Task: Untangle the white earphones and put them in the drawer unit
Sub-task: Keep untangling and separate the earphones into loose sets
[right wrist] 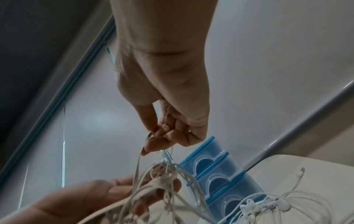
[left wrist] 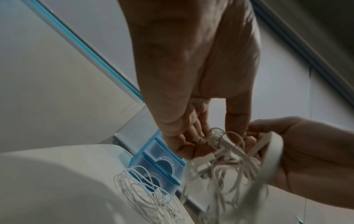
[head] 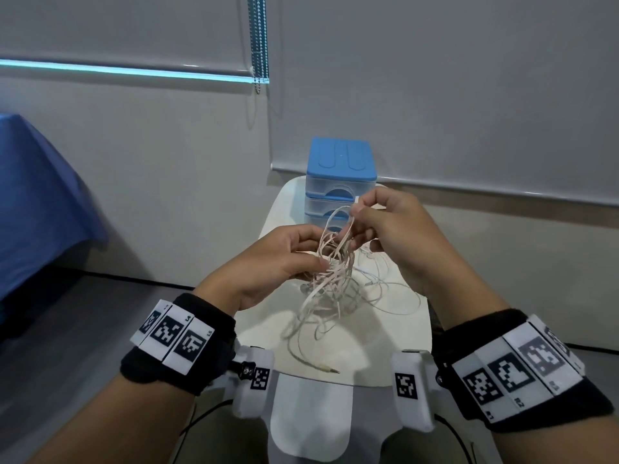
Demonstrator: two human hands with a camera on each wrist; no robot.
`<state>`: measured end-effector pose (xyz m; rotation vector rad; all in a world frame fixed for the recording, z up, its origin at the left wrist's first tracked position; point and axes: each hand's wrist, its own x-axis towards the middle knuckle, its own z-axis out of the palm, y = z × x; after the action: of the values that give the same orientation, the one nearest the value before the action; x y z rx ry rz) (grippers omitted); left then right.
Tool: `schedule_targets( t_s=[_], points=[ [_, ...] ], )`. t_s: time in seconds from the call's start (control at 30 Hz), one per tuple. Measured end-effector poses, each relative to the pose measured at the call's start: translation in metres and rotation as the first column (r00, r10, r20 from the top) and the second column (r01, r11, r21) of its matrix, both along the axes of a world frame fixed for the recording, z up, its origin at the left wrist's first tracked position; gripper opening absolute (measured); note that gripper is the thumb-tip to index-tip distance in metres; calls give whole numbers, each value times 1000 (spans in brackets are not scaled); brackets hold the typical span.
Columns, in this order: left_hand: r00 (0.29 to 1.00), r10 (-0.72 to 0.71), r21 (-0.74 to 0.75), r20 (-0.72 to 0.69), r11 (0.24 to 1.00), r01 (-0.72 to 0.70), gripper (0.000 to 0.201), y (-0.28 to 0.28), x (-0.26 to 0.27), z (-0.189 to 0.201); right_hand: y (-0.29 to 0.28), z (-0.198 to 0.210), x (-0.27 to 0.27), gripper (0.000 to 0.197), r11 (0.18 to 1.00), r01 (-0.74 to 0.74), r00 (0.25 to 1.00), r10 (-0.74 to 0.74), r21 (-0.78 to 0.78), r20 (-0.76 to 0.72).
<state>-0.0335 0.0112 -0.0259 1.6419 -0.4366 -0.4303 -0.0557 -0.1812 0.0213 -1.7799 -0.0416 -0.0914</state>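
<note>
- Two hands hold a tangled bundle of flat off-white earphone cable [head: 330, 262] above the white tabletop [head: 268, 324].
- Left hand [head: 284, 259] grips the bundle's side; right hand [head: 385, 226] pinches a raised loop.
- Gold jack plug [head: 330, 369] lies near the tabletop's near edge.
- Blue-topped clear plastic drawer unit [head: 340, 175] stands at the far edge, drawers closed.
- Thin white round-cable earphones [right wrist: 268, 203] lie just before the unit.

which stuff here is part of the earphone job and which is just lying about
In the job: tangled earphones, left hand, right hand, blue drawer unit.
Lying about: blind chain, blue cloth, white table.
</note>
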Motion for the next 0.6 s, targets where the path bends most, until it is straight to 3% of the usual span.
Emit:
schedule_targets(
  t_s=[0.4, 0.6],
  points=[
    [1000, -12, -10, -23, 1000, 12, 51, -2, 2, -1, -4, -1, 1, 15, 985, 75, 997, -77, 154, 3],
    [1000, -23, -22, -8, 1000, 23, 47, -4, 2, -2, -5, -3, 4, 17, 944, 136, 990, -137, 300, -20]
  ],
)
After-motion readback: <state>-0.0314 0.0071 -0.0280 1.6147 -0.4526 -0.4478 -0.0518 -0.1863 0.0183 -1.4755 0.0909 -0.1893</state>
